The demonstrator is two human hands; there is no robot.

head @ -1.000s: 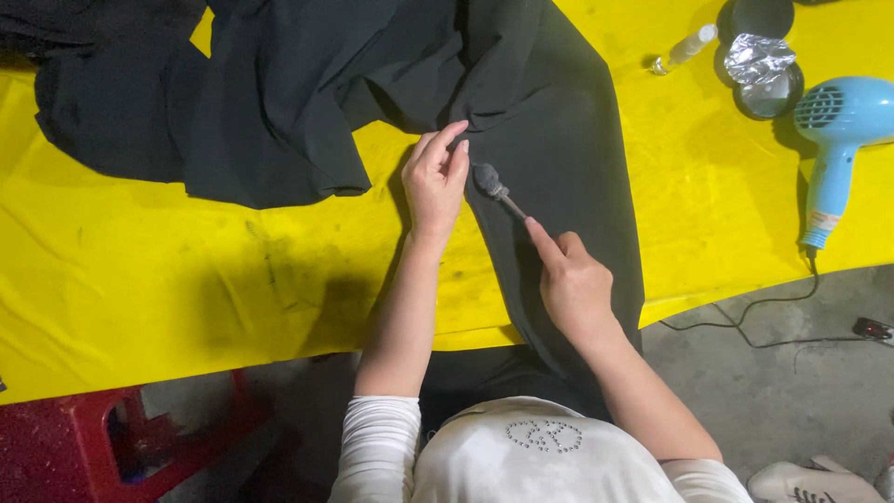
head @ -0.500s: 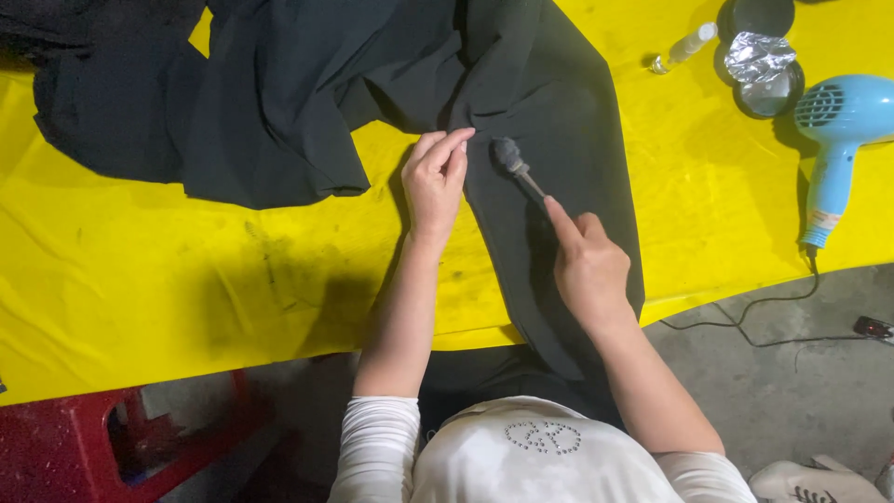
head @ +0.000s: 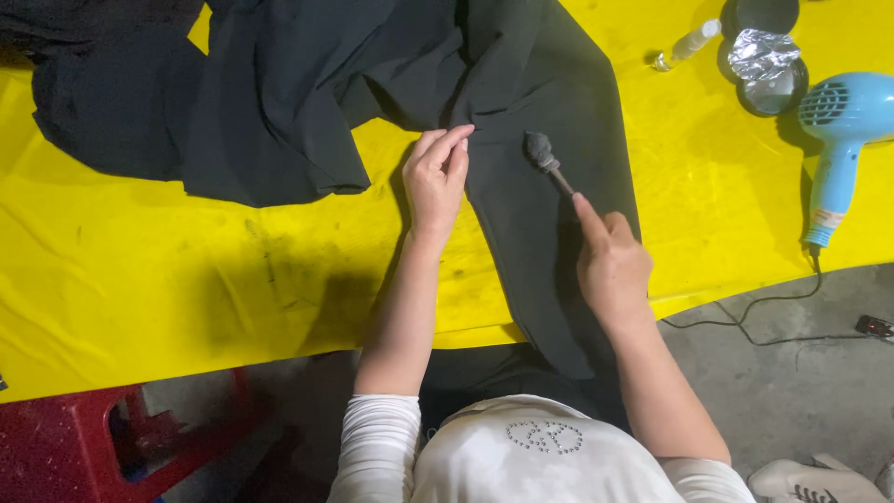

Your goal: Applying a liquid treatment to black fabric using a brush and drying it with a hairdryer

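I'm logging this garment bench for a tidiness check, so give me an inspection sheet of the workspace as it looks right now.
Surface: yellow table cover, wrinkled, with dark smudges.
Job's things: black garment spread flat, more of it bunched at upper left; small brush with its head on the fabric.
Clutter: blue hair dryer, small clear bottle, round dark dish with crumpled foil.
Hands: left hand presses the garment edge; right hand holds the brush handle.
Cables: dryer cord trails onto the floor.
Surroundings: grey floor, red stool at lower left.
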